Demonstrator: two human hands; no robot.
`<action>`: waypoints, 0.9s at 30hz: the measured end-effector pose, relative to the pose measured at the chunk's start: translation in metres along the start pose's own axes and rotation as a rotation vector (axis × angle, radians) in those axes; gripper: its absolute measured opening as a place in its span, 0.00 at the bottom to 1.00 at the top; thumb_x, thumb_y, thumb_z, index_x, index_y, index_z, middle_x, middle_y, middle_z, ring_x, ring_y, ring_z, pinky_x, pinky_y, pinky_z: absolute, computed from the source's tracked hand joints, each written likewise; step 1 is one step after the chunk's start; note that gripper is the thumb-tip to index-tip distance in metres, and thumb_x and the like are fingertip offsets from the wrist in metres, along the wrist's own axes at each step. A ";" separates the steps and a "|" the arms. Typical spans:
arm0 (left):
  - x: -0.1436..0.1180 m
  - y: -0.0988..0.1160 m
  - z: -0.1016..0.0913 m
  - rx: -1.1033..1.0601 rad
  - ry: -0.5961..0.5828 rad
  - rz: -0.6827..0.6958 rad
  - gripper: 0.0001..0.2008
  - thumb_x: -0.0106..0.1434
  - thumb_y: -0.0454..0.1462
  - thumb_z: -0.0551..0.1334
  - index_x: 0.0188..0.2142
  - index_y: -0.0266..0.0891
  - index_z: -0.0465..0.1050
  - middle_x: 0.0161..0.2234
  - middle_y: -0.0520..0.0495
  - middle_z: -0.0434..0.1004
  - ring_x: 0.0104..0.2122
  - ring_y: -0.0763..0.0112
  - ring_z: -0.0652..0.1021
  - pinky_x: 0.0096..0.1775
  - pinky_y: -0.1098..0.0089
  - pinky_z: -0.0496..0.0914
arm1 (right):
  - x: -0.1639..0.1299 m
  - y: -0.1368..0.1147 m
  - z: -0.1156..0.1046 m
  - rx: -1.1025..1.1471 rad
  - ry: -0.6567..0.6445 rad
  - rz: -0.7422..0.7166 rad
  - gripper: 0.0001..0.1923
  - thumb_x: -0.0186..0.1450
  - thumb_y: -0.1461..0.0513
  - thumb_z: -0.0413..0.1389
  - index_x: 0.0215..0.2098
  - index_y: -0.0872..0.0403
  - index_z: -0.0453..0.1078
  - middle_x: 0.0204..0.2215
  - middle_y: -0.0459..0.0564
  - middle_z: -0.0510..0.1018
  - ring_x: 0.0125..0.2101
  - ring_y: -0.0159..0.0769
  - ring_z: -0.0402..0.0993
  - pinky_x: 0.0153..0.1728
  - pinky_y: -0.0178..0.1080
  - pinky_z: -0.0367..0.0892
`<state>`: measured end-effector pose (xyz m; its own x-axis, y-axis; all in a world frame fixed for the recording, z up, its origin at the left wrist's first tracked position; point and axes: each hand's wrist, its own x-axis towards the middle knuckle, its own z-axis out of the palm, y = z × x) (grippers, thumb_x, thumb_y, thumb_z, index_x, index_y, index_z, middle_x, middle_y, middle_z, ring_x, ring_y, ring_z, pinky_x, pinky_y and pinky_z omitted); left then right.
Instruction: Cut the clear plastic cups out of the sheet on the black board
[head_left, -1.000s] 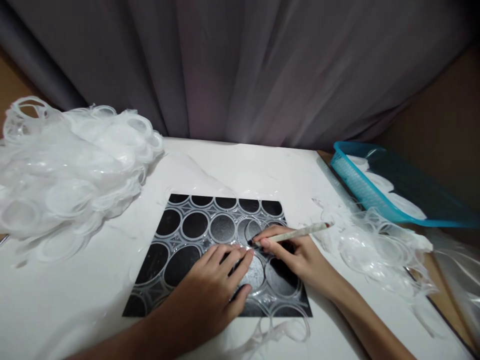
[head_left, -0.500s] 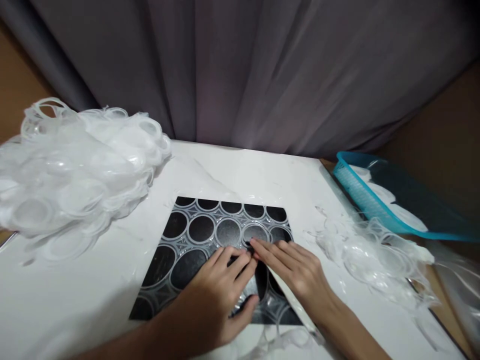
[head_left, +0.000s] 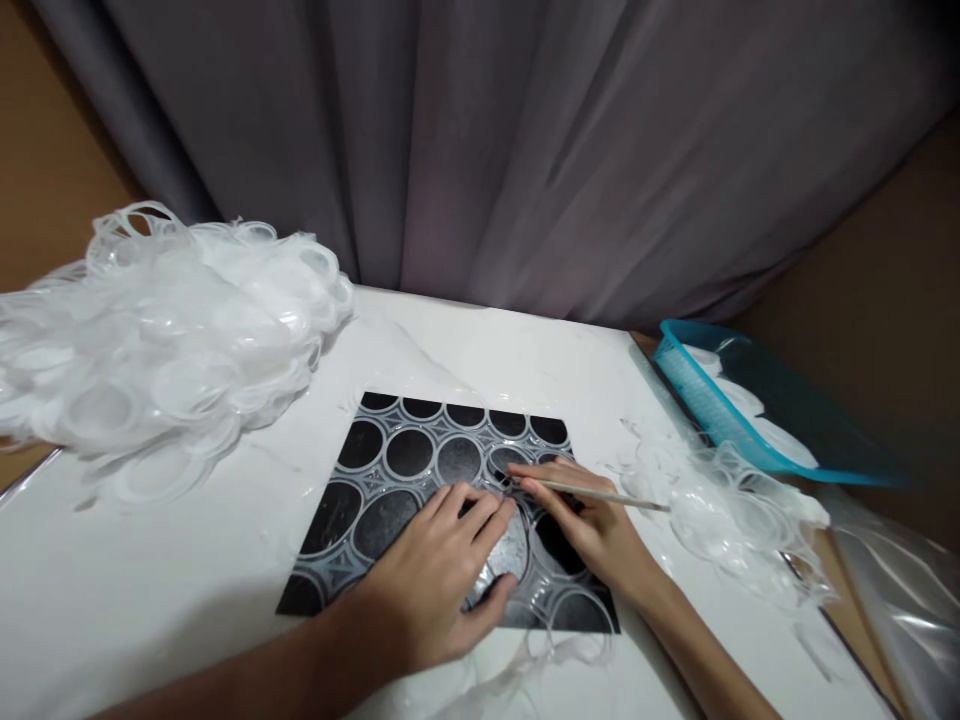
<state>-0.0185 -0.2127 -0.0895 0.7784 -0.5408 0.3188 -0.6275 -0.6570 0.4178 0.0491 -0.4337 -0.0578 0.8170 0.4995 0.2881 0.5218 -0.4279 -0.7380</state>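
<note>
pressing the clear plastic sheet (head_left: 420, 470) flat on the black mat (head_left: 300, 595) mid-table, left hand (head_left: 442, 570) fingers spread; right hand (head_left: 592, 525) fingers pinching a thin cutting tool (head_left: 600, 493) beside the left fingertips; a slip could nick them.

A white worktop (head_left: 150, 590) carries everything here. In its middle lies a black mat (head_left: 390, 500) under a clear plastic sheet of rings (head_left: 442, 450). A big heap of clear plastic scraps (head_left: 157, 350) sits at the far left, a smaller pile (head_left: 735, 510) to the right (just beside a blue basket (head_left: 750, 420) at the edge).
</note>
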 end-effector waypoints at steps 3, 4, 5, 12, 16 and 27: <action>0.002 0.000 -0.002 -0.009 0.010 0.002 0.28 0.71 0.41 0.60 0.66 0.31 0.61 0.57 0.40 0.70 0.55 0.52 0.67 0.58 0.48 0.69 | -0.001 0.001 0.001 0.005 -0.013 -0.022 0.13 0.74 0.63 0.58 0.54 0.46 0.79 0.50 0.51 0.83 0.42 0.41 0.79 0.43 0.49 0.73; 0.002 0.000 -0.003 -0.016 0.015 0.000 0.28 0.71 0.41 0.60 0.66 0.31 0.62 0.57 0.40 0.71 0.55 0.52 0.67 0.58 0.49 0.69 | -0.001 0.001 0.001 -0.007 -0.017 -0.035 0.13 0.74 0.63 0.57 0.54 0.46 0.79 0.51 0.51 0.83 0.42 0.41 0.79 0.44 0.49 0.73; 0.003 0.000 -0.003 -0.024 0.017 -0.005 0.27 0.70 0.41 0.60 0.65 0.32 0.62 0.56 0.41 0.71 0.55 0.52 0.67 0.58 0.49 0.69 | -0.001 0.001 0.001 -0.020 -0.016 -0.046 0.14 0.75 0.64 0.57 0.54 0.46 0.79 0.51 0.50 0.83 0.43 0.41 0.80 0.45 0.49 0.72; 0.002 0.000 -0.004 -0.027 0.000 -0.005 0.28 0.71 0.42 0.60 0.66 0.32 0.61 0.56 0.41 0.70 0.55 0.54 0.67 0.59 0.50 0.69 | 0.000 -0.001 0.001 0.031 0.003 0.024 0.12 0.74 0.61 0.58 0.53 0.46 0.80 0.49 0.50 0.84 0.43 0.42 0.80 0.46 0.50 0.73; 0.001 -0.001 -0.002 -0.017 0.008 0.005 0.28 0.71 0.42 0.60 0.66 0.32 0.61 0.57 0.42 0.70 0.55 0.54 0.66 0.60 0.49 0.68 | 0.000 -0.002 0.001 0.071 0.004 0.082 0.12 0.74 0.60 0.58 0.52 0.43 0.81 0.48 0.47 0.84 0.45 0.41 0.80 0.49 0.49 0.72; 0.001 -0.006 -0.004 -0.021 0.030 0.058 0.25 0.72 0.40 0.60 0.64 0.31 0.62 0.57 0.42 0.71 0.52 0.56 0.68 0.56 0.49 0.71 | -0.006 0.007 -0.019 0.202 -0.109 0.350 0.13 0.73 0.51 0.59 0.51 0.41 0.81 0.50 0.49 0.82 0.50 0.43 0.78 0.55 0.49 0.70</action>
<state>-0.0135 -0.2072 -0.0884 0.7410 -0.5617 0.3681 -0.6715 -0.6136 0.4154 0.0527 -0.4537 -0.0528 0.9002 0.4314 -0.0594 0.1497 -0.4347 -0.8881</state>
